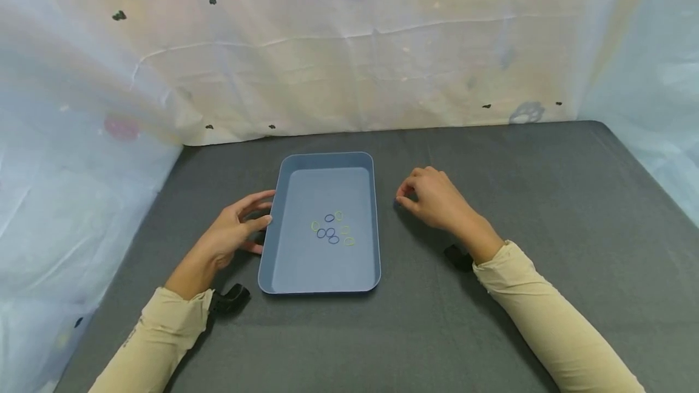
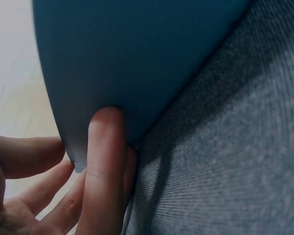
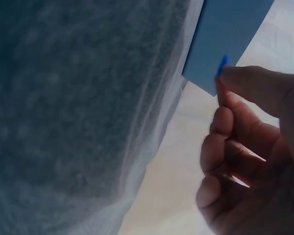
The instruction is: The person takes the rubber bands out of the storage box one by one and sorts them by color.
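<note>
A blue-grey rectangular tray [image 1: 322, 275] lies on the dark cloth. On its floor are several thin loops that look like rubber bands, some blue [image 1: 334, 239] and some yellow-green [image 1: 349, 241]. My left hand [image 1: 237, 229] touches the tray's left side from outside, its fingers against the outer wall and its thumb near the rim. To the right of the tray, my right hand [image 1: 434, 196] is held over the cloth. Between thumb and index fingertip it pinches a small blue rubber band [image 3: 223, 65], mostly hidden by the fingers.
Dark grey cloth [image 1: 415, 332] covers the table on all sides of the tray. A pale patterned curtain [image 1: 355, 77] hangs along the table's back edge, and lighter sheets [image 1: 54, 187] hang at both sides. Black wrist mounts [image 1: 232, 299] sit under both wrists.
</note>
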Demonstrator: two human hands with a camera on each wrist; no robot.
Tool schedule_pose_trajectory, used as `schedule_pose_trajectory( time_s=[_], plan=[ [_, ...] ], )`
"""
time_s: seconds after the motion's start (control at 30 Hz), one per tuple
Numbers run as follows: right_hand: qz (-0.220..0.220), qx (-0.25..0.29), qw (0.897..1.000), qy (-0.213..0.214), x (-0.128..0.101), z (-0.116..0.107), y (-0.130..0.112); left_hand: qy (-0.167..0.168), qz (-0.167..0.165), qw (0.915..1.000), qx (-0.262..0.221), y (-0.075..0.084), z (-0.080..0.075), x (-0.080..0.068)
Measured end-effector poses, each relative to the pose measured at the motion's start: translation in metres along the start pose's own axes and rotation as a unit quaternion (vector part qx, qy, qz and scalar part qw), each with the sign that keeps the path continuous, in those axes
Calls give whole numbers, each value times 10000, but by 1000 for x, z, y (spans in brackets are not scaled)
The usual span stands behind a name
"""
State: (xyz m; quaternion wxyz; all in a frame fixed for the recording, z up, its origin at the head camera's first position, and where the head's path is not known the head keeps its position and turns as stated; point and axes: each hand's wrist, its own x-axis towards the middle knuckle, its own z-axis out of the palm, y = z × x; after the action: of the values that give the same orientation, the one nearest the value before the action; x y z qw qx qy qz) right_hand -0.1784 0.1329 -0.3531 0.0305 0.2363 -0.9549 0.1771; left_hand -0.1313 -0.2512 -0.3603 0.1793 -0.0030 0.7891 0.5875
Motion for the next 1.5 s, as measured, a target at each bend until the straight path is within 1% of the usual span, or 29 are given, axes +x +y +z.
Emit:
schedule_pose_trajectory(
  time_s=[0.17, 0.3, 0.47, 0.6, 1.0, 1.23, 1.5],
  plan=[
    [-150, -347, 9993, -36, -4, 7, 1, -9, -144, 9999, -11, -5, 4, -3],
    [-188, -394, 9990, 18, -3, 7, 2, 49, -79, 10000, 33, -4, 2, -1],
    [-207, -340, 9992, -9, 1, 6, 4, -11, 21, 10000, 96, 0, -2, 2],
    [-261, -243, 9993, -78, 3, 6, 5, -15, 26, 9999, 106, 2, -4, 3],
    [-317, -160, 9989, -290, 5, 6, 9, 30, 41, 9999, 99, 3, -3, 3],
    [-482, -89, 9984, -272, 4, 5, 11, -1, -15, 10000, 76, 3, -2, 2],
    [-455, -32, 9985, -308, 4, 5, 10, 32, 8, 9999, 97, 4, -3, 1]
  ],
)
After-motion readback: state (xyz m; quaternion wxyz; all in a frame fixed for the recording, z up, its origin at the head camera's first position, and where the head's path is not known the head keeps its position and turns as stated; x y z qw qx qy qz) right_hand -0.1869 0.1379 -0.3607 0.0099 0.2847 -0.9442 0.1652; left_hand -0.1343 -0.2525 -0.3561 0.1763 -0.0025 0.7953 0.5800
